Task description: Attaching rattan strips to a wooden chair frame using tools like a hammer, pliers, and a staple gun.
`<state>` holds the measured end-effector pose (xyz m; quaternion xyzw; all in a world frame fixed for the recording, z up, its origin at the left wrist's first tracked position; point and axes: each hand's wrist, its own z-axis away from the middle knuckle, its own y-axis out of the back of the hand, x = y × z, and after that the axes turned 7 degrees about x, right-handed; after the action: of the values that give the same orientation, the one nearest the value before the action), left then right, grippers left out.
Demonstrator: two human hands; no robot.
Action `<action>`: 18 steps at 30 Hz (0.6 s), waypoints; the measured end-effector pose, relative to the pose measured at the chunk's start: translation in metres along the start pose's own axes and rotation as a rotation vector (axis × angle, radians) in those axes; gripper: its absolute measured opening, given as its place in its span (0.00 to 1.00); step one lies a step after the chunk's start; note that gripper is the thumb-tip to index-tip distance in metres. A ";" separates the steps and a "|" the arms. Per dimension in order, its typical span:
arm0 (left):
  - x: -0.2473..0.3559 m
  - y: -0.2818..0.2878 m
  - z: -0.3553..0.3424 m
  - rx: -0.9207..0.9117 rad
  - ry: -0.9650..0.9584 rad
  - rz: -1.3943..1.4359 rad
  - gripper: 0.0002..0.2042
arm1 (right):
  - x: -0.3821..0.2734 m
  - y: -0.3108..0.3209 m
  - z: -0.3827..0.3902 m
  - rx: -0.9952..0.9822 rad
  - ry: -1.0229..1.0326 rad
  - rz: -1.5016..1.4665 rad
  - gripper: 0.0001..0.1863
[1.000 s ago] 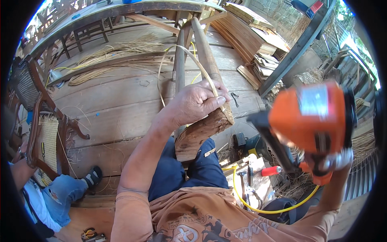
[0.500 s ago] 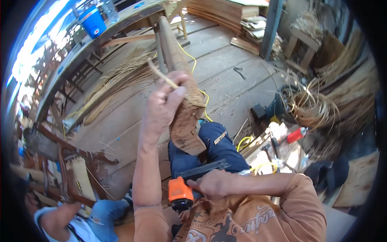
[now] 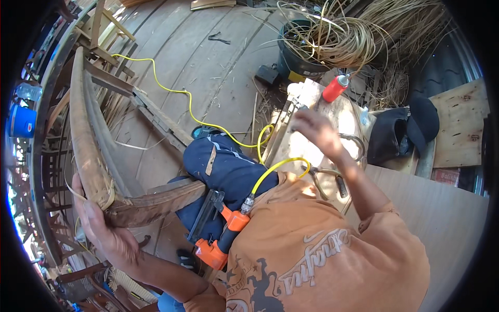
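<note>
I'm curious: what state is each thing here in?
Left hand: against the corner of the frame, grip partly hidden
Right hand: blurred, over the board
Frame: slanted, one end at the lap
Nailer: on the lap, unheld
Hose: curved, attached to the nailer
Bucket: cane strips heaped over it
Bottle: silver top on
Cap: off, beside the bag

A grey plank floor (image 3: 223,67) lies left of dark corrugated sheeting (image 3: 435,79).
</note>
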<state>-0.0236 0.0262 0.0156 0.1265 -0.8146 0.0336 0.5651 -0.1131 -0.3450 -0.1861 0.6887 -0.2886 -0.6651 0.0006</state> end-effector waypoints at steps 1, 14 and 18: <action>-0.002 0.000 -0.001 0.010 0.014 -0.033 0.32 | 0.029 0.017 -0.006 0.103 -0.068 0.169 0.10; 0.010 0.006 -0.002 -0.021 0.019 -0.003 0.33 | 0.122 0.058 0.069 -0.172 -0.208 1.046 0.22; 0.003 0.018 -0.009 -0.046 0.045 0.258 0.42 | 0.128 0.073 0.080 -0.347 -0.322 1.157 0.45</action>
<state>-0.0204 0.0446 0.0230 0.0068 -0.8117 0.0899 0.5770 -0.2215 -0.4262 -0.2846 0.3020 -0.4991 -0.6896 0.4292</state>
